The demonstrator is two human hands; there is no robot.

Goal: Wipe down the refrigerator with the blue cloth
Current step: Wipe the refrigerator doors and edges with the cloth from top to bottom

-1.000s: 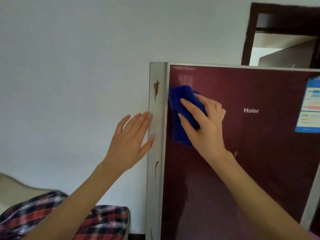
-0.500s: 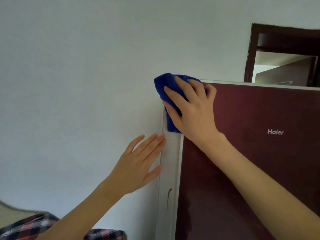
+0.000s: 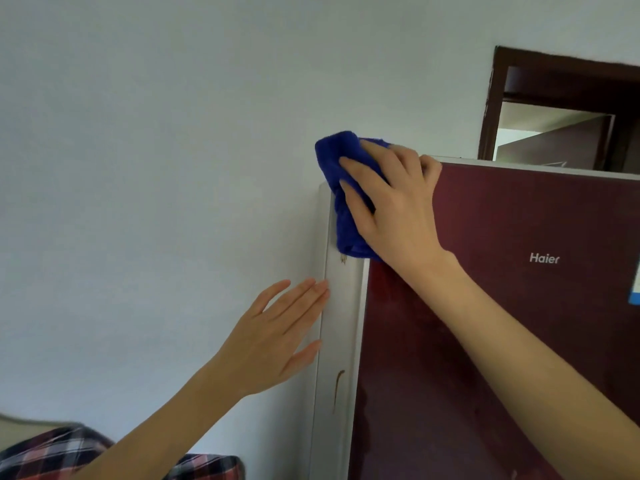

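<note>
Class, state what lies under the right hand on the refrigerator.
The blue cloth lies under the right hand, pressed on the top left corner of the refrigerator. The surface beneath the cloth is hidden.

The refrigerator [image 3: 485, 323] stands at the right, against the wall [image 3: 156, 168] that fills the left and far side. The cloth [image 3: 337, 157] lies over its top left corner, under the right hand [image 3: 398, 206]. The left hand [image 3: 273, 341] is lower, fingertips at the refrigerator's left side. A doorway [image 3: 554, 133] is behind, far right.
</note>
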